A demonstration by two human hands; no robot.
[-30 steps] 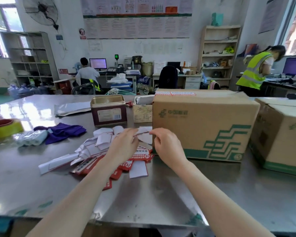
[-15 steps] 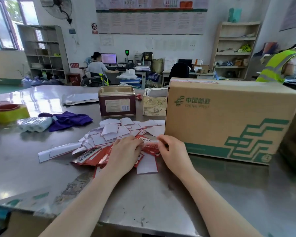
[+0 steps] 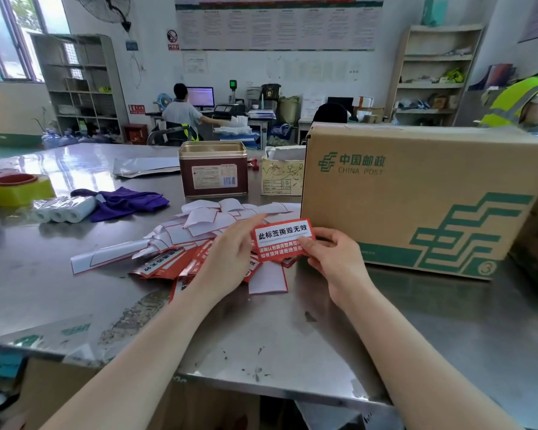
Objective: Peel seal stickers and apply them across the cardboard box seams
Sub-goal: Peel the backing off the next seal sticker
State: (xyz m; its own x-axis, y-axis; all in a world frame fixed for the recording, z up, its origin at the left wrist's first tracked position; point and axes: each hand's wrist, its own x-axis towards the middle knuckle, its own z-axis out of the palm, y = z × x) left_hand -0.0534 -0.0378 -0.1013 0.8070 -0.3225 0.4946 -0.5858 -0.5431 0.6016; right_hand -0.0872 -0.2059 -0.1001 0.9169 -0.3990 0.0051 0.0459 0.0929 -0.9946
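Steel tabletop (image 3: pixel 292 342) fills the foreground of a postal workroom, its surface scuffed and reflective. At the far left sits a roll of yellow tape (image 3: pixel 19 189), with a pack of white rolls (image 3: pixel 64 209) and a purple cloth (image 3: pixel 125 201) just beside it. Further along, toward the back, stands an open brown tin (image 3: pixel 213 170) and next to it a small open carton (image 3: pixel 281 173). A heap of white backing papers (image 3: pixel 199 223) and red stickers (image 3: pixel 168 266) lies spread in front of the tin. Above that heap the left hand (image 3: pixel 227 262) holds the left edge of a red seal sticker (image 3: pixel 281 238), fingers curled behind it. The right hand (image 3: pixel 336 262) pinches the sticker's lower right corner, thumb on the printed face. The sticker is lifted off the table, face toward the camera, just in front of the near left corner of the cardboard box (image 3: pixel 416 193), which stands closed on the table at the right with green China Post markings.
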